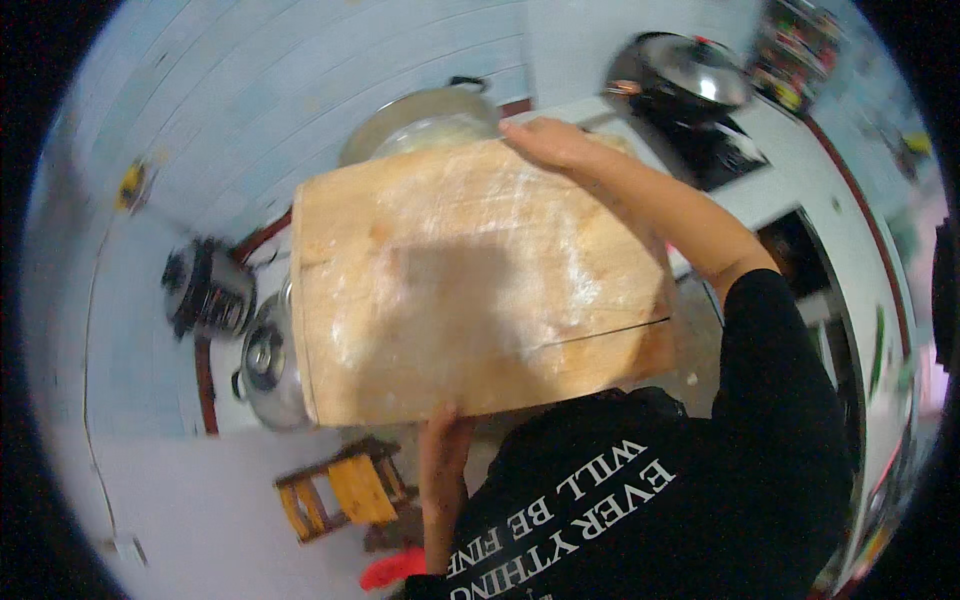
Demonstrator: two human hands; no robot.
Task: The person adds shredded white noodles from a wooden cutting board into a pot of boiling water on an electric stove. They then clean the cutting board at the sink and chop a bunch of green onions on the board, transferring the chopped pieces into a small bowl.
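A large wooden board (465, 262), dusted with white powder, fills the middle of the view. A dark crack runs in from its right edge. My right hand (544, 141) grips the far edge, thumb on top and fingers hidden beneath. At the near edge my left hand (448, 424) holds the board from below, and most of its fingers are out of sight. Just past the far edge is a wide metal basin (397, 120) with a dark handle; something pale and blurred lies inside. The board covers part of the basin.
Left of the board are a lidded metal pot (266, 375) and a dark electric cooker (214, 289). A lidded wok (694, 75) sits on a black stove (720, 154) on the white counter (832, 195). Below are a wooden stool (360, 491) and a red object (394, 568).
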